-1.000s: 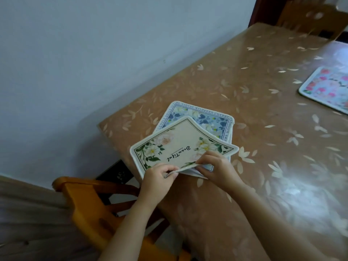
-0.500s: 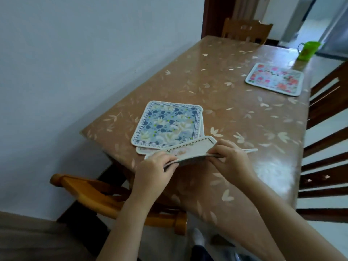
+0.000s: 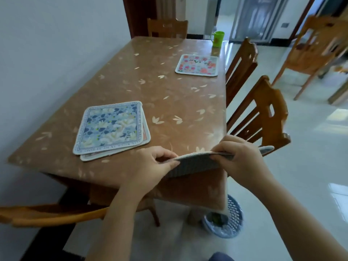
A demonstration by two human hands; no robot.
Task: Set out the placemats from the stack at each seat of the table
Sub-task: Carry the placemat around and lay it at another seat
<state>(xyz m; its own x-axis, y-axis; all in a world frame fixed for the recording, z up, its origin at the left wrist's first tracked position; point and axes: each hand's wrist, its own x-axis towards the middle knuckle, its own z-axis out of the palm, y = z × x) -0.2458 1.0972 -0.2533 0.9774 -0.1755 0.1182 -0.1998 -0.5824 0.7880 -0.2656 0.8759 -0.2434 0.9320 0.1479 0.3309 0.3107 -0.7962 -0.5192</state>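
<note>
Left hand (image 3: 150, 166): you are pinching the near-left edge of the lifted mat, with your thumb on top and your fingers curled underneath.
Right hand (image 3: 239, 159): you are gripping the mat's right part the same way, thumb over the top and fingers below.
Lifted placemat (image 3: 195, 163): it is hanging in the air between your hands, over the near right corner of the table. It is showing almost edge-on, with its grey patterned underside facing you, and its far tip is poking out past your right hand.
Stack (image 3: 111, 127): it is sitting on the near left part of the table, well apart from your hands. A blue floral mat is lying on top, and another mat is peeking out at the near and right edges.
Pink floral placemat (image 3: 197, 65): it is lying flat near the far right edge.
Table (image 3: 169, 95): it is wearing a glossy brown cover with pale leaves and standing against the wall on your left.
Green cup (image 3: 218, 39): it is standing upright at the far right corner.
Chairs: two are standing along the right side — the nearer one (image 3: 263, 117) just beyond your right hand. One is standing at the far end (image 3: 167, 28).
Basket (image 3: 229, 219): it is sitting on the floor below the near right corner.
</note>
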